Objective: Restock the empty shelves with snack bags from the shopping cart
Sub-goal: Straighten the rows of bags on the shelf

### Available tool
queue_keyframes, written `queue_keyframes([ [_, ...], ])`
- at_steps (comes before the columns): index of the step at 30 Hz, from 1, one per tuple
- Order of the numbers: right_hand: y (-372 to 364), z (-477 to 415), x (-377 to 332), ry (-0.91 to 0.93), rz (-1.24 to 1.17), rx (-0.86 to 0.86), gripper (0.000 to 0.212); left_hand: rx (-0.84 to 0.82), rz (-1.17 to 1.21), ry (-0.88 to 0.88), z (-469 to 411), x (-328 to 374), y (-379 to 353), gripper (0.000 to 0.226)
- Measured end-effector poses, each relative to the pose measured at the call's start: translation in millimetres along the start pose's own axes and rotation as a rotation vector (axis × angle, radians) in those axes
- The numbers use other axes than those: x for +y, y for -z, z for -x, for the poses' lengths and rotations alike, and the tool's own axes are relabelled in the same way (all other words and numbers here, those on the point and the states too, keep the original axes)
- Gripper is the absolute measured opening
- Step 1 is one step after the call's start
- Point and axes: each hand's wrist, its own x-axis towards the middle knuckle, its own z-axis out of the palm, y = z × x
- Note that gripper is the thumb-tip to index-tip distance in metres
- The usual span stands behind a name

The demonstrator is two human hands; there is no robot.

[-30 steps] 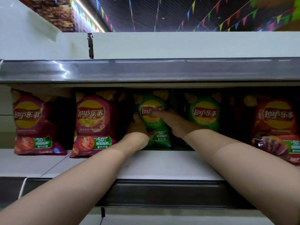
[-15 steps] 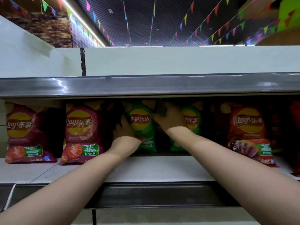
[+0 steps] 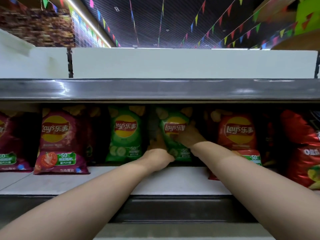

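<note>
Left hand (image 3: 158,147) and right hand (image 3: 189,135) grip a green bag (image 3: 171,118) (on shelf (image 3: 103,181)).

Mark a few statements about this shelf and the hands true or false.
1. Both the left hand and the right hand hold the right green bag. True.
2. The left green bag lies flat on the shelf. False: it stands upright.
3. The magenta bag shows a tomato. True.
4. The orange-red bag stands left of both green bags. False: it stands to their right.
</note>
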Motion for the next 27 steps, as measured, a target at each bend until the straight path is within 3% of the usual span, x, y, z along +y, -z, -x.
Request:
queue_keyframes([
  [6,-11,-12,13,-0.023,-0.311,0.000,0.092,0.054,-0.093,0.038,-5,-3,-4,0.106],
  [17,-14,-20,14,-0.100,-0.391,-0.028,0.100,0.050,-0.072,0.023,-17,-12,-4,0.109],
  [20,-12,-13,12,-0.058,-0.316,0.009,0.092,0.055,-0.025,0.037,-14,-9,-4,0.110],
  [23,-6,3,0,0.046,-0.087,0.098,0.079,0.110,0.053,0.024,-5,-6,1,0.112],
  [27,20,38,-5,0.249,0.080,0.242,0.055,0.217,-0.032,-0.122,17,7,9,0.093],
])
